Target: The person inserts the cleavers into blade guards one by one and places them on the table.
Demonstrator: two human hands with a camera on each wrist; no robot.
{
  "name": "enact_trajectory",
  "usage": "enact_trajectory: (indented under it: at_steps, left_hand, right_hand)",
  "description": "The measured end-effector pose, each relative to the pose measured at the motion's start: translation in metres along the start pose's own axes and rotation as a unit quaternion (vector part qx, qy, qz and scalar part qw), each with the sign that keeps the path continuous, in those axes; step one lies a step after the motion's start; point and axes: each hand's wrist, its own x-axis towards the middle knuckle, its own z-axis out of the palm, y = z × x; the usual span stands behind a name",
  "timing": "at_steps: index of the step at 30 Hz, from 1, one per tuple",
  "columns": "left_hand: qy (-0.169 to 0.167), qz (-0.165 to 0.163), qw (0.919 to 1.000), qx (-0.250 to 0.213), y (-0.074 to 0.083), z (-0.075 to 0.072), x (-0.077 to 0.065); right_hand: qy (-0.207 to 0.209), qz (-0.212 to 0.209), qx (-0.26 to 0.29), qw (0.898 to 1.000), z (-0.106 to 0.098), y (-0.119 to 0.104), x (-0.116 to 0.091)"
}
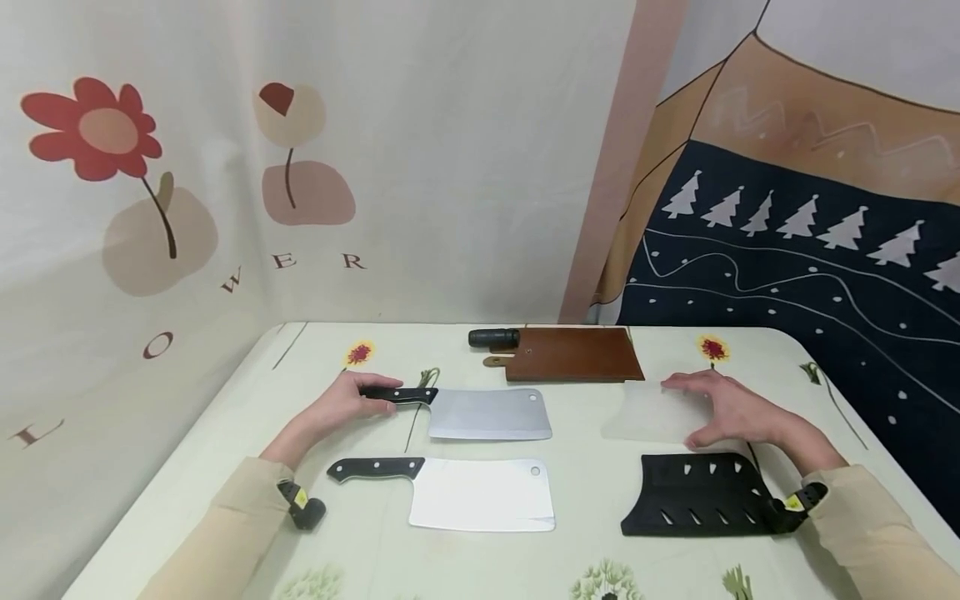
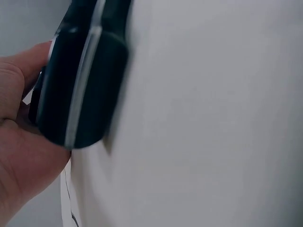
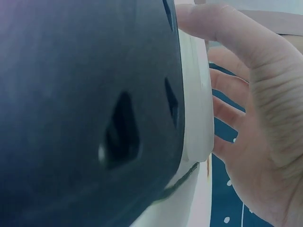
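My left hand (image 1: 348, 400) holds the black handle of the farther cleaver (image 1: 491, 414), fingers on its far side and thumb on its near side. That blade lies flat, pointing right. Nearer me lies a second cleaver (image 1: 483, 494) with a shiny blade; its black handle (image 2: 83, 85) fills the front of the left wrist view. My right hand (image 1: 738, 411) grips a translucent white blade sheath (image 1: 637, 412) between fingers at the far edge and thumb at the near edge. A black slotted blade sheath (image 1: 675, 496) lies nearer me, large in the right wrist view.
At the back of the table (image 1: 585, 562), a brown blade sheath (image 1: 577, 354) lies with a black handle (image 1: 493, 338) at its left end. A printed curtain (image 1: 450, 167) hangs behind the table, and dark tree-patterned cloth (image 1: 795, 275) hangs at the right.
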Motion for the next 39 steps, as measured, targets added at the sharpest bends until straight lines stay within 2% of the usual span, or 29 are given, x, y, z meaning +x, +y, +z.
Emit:
enact_trajectory:
  at_steps: [9, 15, 22, 32, 39]
  left_hand:
    - [-0.016, 0.001, 0.9998, -0.012, -0.002, 0.003, 0.004]
    - [-0.022, 0.002, 0.9986, -0.047, -0.001, 0.001, 0.003]
    - [-0.032, -0.002, 0.9981, -0.053, -0.001, -0.005, 0.000]
    - [-0.042, 0.004, 0.9976, -0.056, 0.001, -0.005, -0.003]
    - [-0.027, 0.003, 0.9986, -0.045, 0.010, -0.003, -0.001]
  right_hand:
    - [0.002, 0.012, -0.007, 1.000, -0.005, -0.005, -0.001]
    - [0.004, 0.018, 0.000, 1.000, -0.005, -0.004, -0.002]
    - [0.014, 0.004, -0.007, 1.000, -0.003, -0.005, 0.000]
    - [0.026, -0.014, -0.011, 1.000, -0.006, -0.017, 0.005]
    - [0.036, -0.032, -0.010, 0.999, -0.004, -0.022, 0.007]
